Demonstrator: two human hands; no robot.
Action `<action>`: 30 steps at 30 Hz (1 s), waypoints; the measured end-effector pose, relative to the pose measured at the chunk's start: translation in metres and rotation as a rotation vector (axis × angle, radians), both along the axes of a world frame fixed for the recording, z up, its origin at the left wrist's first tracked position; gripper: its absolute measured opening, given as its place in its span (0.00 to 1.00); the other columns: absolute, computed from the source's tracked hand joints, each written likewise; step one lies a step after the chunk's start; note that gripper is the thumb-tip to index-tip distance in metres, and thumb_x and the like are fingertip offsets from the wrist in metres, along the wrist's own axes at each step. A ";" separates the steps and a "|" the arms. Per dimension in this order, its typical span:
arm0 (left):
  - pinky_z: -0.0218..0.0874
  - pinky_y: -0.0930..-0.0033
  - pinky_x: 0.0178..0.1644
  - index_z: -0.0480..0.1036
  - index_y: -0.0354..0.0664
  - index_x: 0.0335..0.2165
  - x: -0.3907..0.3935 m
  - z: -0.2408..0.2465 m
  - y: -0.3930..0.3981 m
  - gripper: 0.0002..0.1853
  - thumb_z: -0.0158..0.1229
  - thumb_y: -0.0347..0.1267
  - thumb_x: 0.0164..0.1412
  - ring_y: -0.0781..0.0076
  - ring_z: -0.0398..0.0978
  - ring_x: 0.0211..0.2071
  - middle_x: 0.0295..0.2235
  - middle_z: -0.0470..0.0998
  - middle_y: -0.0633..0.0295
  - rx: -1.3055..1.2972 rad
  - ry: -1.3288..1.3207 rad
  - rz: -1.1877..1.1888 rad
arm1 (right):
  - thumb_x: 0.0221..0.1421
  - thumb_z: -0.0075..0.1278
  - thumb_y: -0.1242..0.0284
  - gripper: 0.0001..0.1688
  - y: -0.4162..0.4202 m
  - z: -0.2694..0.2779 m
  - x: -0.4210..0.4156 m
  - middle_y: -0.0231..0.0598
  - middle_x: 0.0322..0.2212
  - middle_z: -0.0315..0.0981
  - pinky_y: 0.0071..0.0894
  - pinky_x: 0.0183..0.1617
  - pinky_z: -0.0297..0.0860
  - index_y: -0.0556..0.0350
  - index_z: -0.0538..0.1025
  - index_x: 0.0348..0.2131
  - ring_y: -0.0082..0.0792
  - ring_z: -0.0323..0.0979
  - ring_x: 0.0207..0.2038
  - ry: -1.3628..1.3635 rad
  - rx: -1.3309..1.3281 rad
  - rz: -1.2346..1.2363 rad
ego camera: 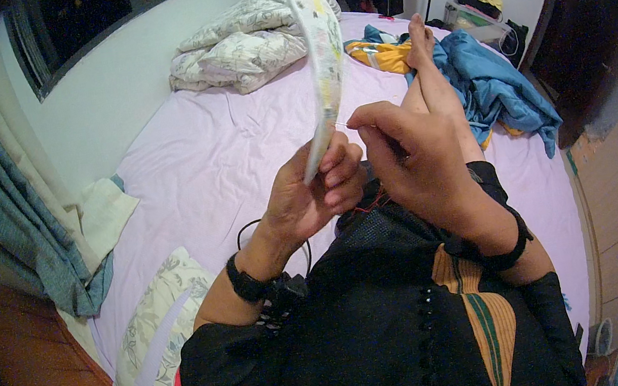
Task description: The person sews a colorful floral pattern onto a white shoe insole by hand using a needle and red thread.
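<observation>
My left hand [301,200] grips the lower end of a pale embroidery piece [325,51] with yellow and green marks. It stands upright and is seen nearly edge-on, so most of its face is hidden. Thumb and fingers close around its bottom edge. Just to the right, my right hand [423,159] pinches a thin needle [341,124] between thumb and forefinger. The needle's far end meets the face of the piece; whether it pierces it I cannot tell. Some red thread [372,203] lies over my lap beneath the hands.
I sit on a bed with a pale pink sheet [190,150], legs stretched out. A folded floral quilt [247,47] lies at the far end, blue and yellow clothing [498,83] by my legs. A floral pillow [156,327] is at lower left, near a black cable [239,235].
</observation>
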State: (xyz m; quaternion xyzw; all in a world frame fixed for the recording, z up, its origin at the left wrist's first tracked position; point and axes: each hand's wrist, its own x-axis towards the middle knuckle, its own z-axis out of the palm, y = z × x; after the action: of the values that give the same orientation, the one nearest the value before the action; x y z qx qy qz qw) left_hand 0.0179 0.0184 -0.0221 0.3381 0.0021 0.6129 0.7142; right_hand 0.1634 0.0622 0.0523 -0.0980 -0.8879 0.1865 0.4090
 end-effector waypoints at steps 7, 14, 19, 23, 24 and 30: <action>0.49 0.86 0.15 0.70 0.38 0.28 0.009 0.017 -0.002 0.18 0.44 0.42 0.59 0.90 0.61 0.15 0.18 0.69 0.69 -0.045 0.661 0.821 | 0.51 0.42 0.79 0.14 0.022 -0.011 -0.006 0.46 0.29 0.68 0.27 0.31 0.66 0.63 0.61 0.40 0.34 0.70 0.29 0.173 -0.549 0.154; 0.45 0.86 0.12 0.71 0.37 0.26 0.000 0.014 0.001 0.18 0.43 0.40 0.59 0.91 0.59 0.12 0.15 0.69 0.71 -0.040 0.670 0.919 | 0.33 0.52 0.84 0.12 0.025 -0.008 -0.008 0.42 0.29 0.67 0.35 0.39 0.64 0.60 0.71 0.26 0.42 0.66 0.35 0.121 0.675 -0.301; 0.49 0.85 0.16 0.72 0.34 0.28 0.006 0.016 -0.001 0.16 0.44 0.36 0.60 0.90 0.61 0.15 0.16 0.70 0.72 0.031 0.725 0.929 | 0.39 0.47 0.77 0.10 0.030 -0.016 -0.016 0.44 0.30 0.67 0.35 0.37 0.64 0.59 0.68 0.28 0.43 0.65 0.34 0.043 0.620 -0.156; 0.47 0.84 0.14 0.72 0.38 0.23 -0.017 -0.002 0.022 0.16 0.46 0.38 0.58 0.90 0.59 0.13 0.14 0.68 0.72 -0.105 0.810 1.022 | 0.52 0.43 0.76 0.04 0.013 0.013 -0.002 0.39 0.23 0.64 0.23 0.28 0.65 0.58 0.66 0.27 0.34 0.66 0.27 0.246 -0.995 0.483; 0.46 0.83 0.13 0.71 0.39 0.22 -0.030 -0.004 0.030 0.16 0.46 0.38 0.58 0.89 0.58 0.12 0.13 0.66 0.72 -0.119 0.791 1.032 | 0.54 0.41 0.75 0.05 0.020 0.020 0.009 0.35 0.21 0.62 0.20 0.27 0.66 0.60 0.66 0.29 0.29 0.65 0.25 0.290 -1.002 0.607; 0.40 0.82 0.11 0.65 0.44 0.20 -0.206 -0.076 0.049 0.11 0.48 0.37 0.54 0.85 0.52 0.10 0.11 0.57 0.73 -0.461 0.358 1.185 | 0.52 0.45 0.74 0.15 0.103 0.052 0.123 0.28 0.19 0.58 0.15 0.28 0.65 0.66 0.66 0.39 0.20 0.60 0.21 0.819 -0.846 0.290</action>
State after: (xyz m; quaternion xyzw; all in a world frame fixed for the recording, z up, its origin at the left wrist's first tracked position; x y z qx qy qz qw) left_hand -0.1882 0.0670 -0.0985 0.2149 0.4378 0.8204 0.2986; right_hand 0.2863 0.1652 0.1038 -0.0506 -0.5115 0.5997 0.6133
